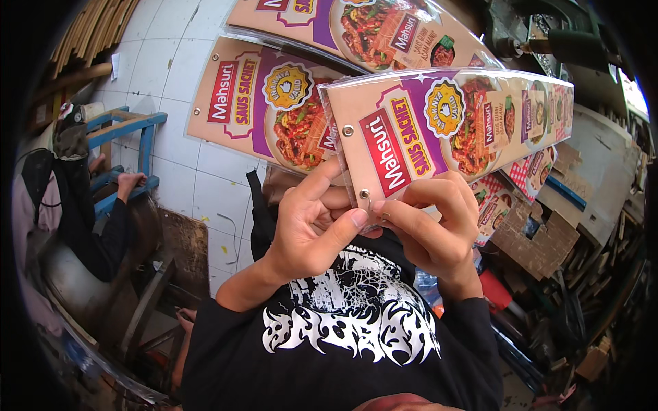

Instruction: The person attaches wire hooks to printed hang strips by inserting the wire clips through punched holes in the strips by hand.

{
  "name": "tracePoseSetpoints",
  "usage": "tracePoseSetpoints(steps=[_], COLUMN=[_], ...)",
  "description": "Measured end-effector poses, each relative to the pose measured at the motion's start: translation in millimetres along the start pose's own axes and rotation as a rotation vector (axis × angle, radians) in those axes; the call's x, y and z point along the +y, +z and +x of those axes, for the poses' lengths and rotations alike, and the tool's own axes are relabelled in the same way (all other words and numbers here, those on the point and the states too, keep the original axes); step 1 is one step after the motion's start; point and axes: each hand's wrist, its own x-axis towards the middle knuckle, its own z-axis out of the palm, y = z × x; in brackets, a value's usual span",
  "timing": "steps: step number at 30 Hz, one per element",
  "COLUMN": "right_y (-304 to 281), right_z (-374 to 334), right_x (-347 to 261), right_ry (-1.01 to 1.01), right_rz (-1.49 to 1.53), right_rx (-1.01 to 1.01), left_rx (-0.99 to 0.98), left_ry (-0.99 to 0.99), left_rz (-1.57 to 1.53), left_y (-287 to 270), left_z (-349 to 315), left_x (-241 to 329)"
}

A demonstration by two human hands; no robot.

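Note:
A beige and purple printed sign panel (411, 161) in clear plastic, with food pictures and metal eyelets, lies tilted in front of me. My left hand (312, 226) grips its near corner from below, thumb close to the lower eyelet (364, 194). At that same corner, the fingers of my right hand (435, 222) are pinched together by the plastic edge. A thin line shows near the eyelet; whether it is a thread, a wire or the film's edge I cannot tell. Beneath and beyond lie a second similar panel (253, 103) and a third (363, 31).
Left, a blue wooden frame (147, 144) stands on the white tiled floor (178, 61), near another person's bare foot (130, 183). Red-checked printed pieces (495, 205) lie under the panels at right. A brown board (538, 240) and wood scraps (595, 359) crowd the right side.

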Motion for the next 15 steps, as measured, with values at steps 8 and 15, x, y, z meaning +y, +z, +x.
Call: tracePoseSetpoints(steps=[8, 15], right_y=[5.3, 9.8], right_z=[-0.9, -5.7], right_x=[1.5, 7.3], right_ry=[-0.018, -0.060], right_rz=[-0.003, -0.038], right_rx=[0.043, 0.077], left_rx=[0.022, 0.071], left_ry=[0.036, 0.057], left_rz=[0.022, 0.096], left_y=[2.7, 4.8], left_z=[1.1, -0.5], left_x=[0.1, -4.2])
